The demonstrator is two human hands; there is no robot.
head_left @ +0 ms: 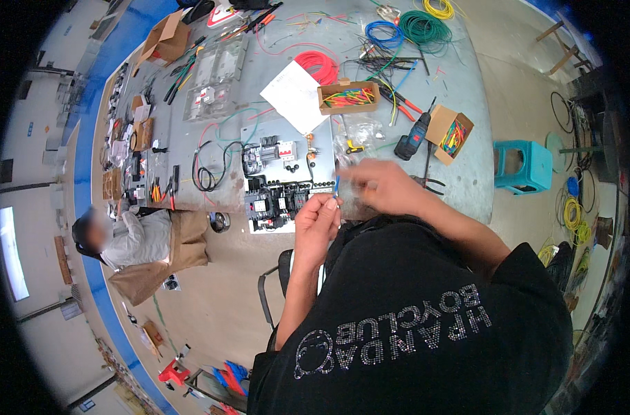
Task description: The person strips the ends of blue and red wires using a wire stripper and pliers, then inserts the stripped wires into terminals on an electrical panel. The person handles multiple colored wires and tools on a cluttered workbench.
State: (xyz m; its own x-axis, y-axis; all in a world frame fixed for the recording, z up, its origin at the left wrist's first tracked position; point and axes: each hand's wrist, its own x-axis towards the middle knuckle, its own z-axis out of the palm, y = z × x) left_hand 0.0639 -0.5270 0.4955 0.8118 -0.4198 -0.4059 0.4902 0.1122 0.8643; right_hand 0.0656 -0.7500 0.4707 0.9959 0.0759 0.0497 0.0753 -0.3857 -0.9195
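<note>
My left hand [318, 220] pinches a short blue wire [336, 187], which stands up from between thumb and fingertips. Just to the right of it, my right hand [387, 188] is bent inward with its fingertips near the wire. Motion smears those fingers, so I cannot make out their grip. A metal mounting plate [277, 173] lies at the table's near edge, left of both hands. Black contactors [282, 202] fill its near side, and a white breaker with red switches [286, 150] sits farther back.
Beyond the plate are a white paper [294, 95], a coil of red wire [318, 68] and a carton of coloured sleeves [347, 98]. A cordless drill [414, 135] and another carton [455, 133] lie to the right. Someone sits at far left [142, 238]. A turquoise stool [524, 166] stands at right.
</note>
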